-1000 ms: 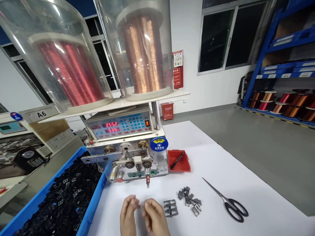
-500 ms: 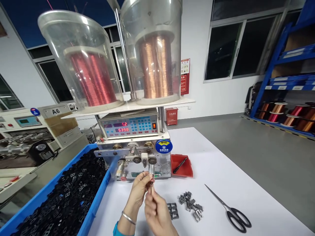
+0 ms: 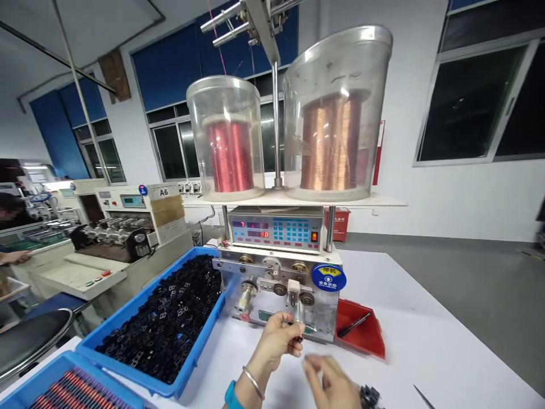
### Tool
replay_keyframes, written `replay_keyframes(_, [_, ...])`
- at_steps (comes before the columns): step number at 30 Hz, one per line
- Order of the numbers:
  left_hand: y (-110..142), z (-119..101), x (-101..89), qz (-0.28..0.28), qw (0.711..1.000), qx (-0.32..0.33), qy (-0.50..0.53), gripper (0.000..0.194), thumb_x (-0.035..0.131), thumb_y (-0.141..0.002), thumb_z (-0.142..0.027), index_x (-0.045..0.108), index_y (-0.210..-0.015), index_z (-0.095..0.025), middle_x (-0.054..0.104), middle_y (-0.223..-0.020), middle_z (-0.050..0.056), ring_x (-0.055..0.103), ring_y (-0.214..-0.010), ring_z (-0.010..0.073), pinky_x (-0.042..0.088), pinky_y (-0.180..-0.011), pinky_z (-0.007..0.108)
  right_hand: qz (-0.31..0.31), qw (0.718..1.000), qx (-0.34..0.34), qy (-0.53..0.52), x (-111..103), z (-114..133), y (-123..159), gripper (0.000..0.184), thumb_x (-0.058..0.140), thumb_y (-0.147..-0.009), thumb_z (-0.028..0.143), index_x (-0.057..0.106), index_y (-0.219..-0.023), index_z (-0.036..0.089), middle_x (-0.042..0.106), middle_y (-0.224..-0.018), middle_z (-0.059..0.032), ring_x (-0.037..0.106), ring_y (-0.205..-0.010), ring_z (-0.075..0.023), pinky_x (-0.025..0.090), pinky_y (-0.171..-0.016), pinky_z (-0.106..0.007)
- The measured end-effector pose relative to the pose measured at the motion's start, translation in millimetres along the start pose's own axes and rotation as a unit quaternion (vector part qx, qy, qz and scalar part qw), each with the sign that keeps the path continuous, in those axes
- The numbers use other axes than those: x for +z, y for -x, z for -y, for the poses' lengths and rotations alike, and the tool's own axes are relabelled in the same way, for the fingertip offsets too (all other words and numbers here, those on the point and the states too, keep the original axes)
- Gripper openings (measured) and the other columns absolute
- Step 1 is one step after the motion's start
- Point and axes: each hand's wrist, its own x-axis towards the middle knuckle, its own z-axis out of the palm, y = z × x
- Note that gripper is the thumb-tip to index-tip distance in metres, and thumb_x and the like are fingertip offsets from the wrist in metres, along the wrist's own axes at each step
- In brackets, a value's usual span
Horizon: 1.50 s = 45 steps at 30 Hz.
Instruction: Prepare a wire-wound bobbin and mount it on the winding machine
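My left hand (image 3: pixel 281 341) is at the winding machine's spindle (image 3: pixel 299 311), thumb and fingers pinched on a small dark bobbin (image 3: pixel 300 338) at its lower end. The fingers partly hide the bobbin. My right hand (image 3: pixel 331 382) is apart from it, lower and to the right, over the white table. Motion blurs its fingers, and I cannot make out anything in them. Beside that hand lies a small pile of dark grey blocks (image 3: pixel 369 396), partly hidden. Above, the winding machine's control panel (image 3: pixel 276 230) shows lit red digits.
On the left, a blue bin (image 3: pixel 187 363) holds many black bobbins; a blue tray (image 3: pixel 68 363) of red-wound coils is below. A red bin (image 3: pixel 370 338) with a black pen sits right of the machine. Scissors' tip (image 3: pixel 421 395) shows. Two wire spools (image 3: pixel 230 156) stand overhead.
The view has swung left and up, bringing in the coil tray. My right hand has drawn away from my left, which stays at the spindle. The panel's digits differ.
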Motion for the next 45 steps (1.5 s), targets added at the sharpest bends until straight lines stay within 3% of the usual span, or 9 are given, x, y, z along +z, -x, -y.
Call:
replay_keyframes(3, [2,-2,0.7,0.009,1.000,0.005,0.007,0.069,0.085,-0.032,-0.050,0.042,-0.076,-0.020,0.058,-0.048,-0.006,0.049,-0.036,0.0074,0.038,-0.037,0.020,-0.046,0.979,0.064,-0.187,-22,35,-36,0.056,0.053,-0.077,0.063,0.065,-0.107,0.017,0.071,-0.081,-0.0083,0.059,-0.056,-0.0175,0.049,-0.051,-0.029])
replay_keyframes(7, [12,0,0.1,0.023,1.000,0.005,0.017,0.061,0.083,-0.041,-0.048,0.043,-0.076,-0.019,0.058,-0.049,-0.005,0.049,-0.037,0.0072,0.039,-0.039,0.020,-0.016,0.945,0.106,-0.308,-28,60,-56,0.068,0.059,-0.061,0.077,0.066,-0.086,0.015,0.066,-0.062,-0.0066,0.058,-0.050,-0.0186,0.049,-0.046,-0.030])
replay_keyframes(14, [52,56,-17.8,0.053,0.993,-0.011,0.101,0.048,0.084,-0.054,-0.044,0.061,-0.083,-0.012,0.062,-0.057,0.000,0.054,-0.047,0.0088,0.043,-0.047,0.021,0.030,0.925,0.169,-0.338,-17,52,-6,0.058,0.063,-0.061,0.074,0.066,-0.074,0.017,0.060,-0.052,-0.0020,0.051,-0.040,-0.0144,0.043,-0.039,-0.027])
replay_keyframes(17, [60,87,-29.0,0.003,0.991,0.015,0.137,0.045,0.083,-0.057,-0.046,0.068,-0.083,-0.012,0.066,-0.065,0.003,0.060,-0.058,0.0111,0.049,-0.058,0.024,0.043,0.929,0.180,-0.321,-10,40,16,0.050,0.063,-0.067,0.067,0.069,-0.078,0.018,0.064,-0.057,-0.0044,0.059,-0.050,-0.0180,0.049,-0.046,-0.029])
replay_keyframes(22, [58,111,-37.2,-0.078,0.990,0.050,0.108,0.044,0.084,-0.054,-0.047,0.073,-0.082,-0.015,0.073,-0.078,0.007,0.065,-0.073,0.0180,0.052,-0.072,0.030,-0.026,0.921,0.225,-0.317,3,22,40,0.042,0.074,-0.063,0.054,0.064,-0.084,0.019,0.064,-0.070,-0.0027,0.058,-0.058,-0.0156,0.049,-0.051,-0.027])
replay_keyframes(26, [60,112,-34.1,-0.087,0.989,0.026,0.119,0.043,0.085,-0.051,-0.046,0.074,-0.080,-0.016,0.074,-0.081,0.008,0.065,-0.075,0.0189,0.051,-0.071,0.029,0.008,0.915,0.236,-0.327,13,14,50,0.036,0.077,-0.063,0.049,0.059,-0.070,0.019,0.061,-0.061,-0.0001,0.054,-0.054,-0.0139,0.044,-0.047,-0.025])
replay_keyframes(33, [58,108,-35.8,-0.052,0.990,-0.002,0.127,0.039,0.087,-0.048,-0.043,0.076,-0.073,-0.014,0.072,-0.072,0.007,0.059,-0.064,0.0143,0.048,-0.064,0.026,0.072,0.935,0.176,-0.300,8,2,51,0.028,0.064,-0.079,0.043,0.072,-0.088,0.018,0.066,-0.074,-0.0054,0.059,-0.063,-0.0174,0.048,-0.055,-0.029])
replay_keyframes(40, [53,101,-40.9,0.034,0.982,-0.104,0.155,0.051,0.093,-0.040,-0.036,0.077,-0.084,-0.016,0.072,-0.078,0.008,0.062,-0.065,0.0129,0.048,-0.065,0.026,0.122,0.958,0.119,-0.229,-7,5,38,0.020,0.058,-0.082,0.031,0.076,-0.090,0.028,0.053,-0.076,-0.0023,0.053,-0.071,-0.0170,0.046,-0.067,-0.031])
replay_keyframes(45, [52,98,-47.8,0.046,0.992,-0.068,0.097,0.050,0.089,-0.046,-0.043,0.077,-0.086,-0.016,0.070,-0.072,0.006,0.058,-0.061,0.0110,0.046,-0.064,0.025,0.138,0.966,0.107,-0.191,-12,-3,37,0.027,0.054,-0.085,0.030,0.072,-0.105,0.029,0.054,-0.080,-0.0036,0.053,-0.075,-0.0188,0.045,-0.070,-0.033])
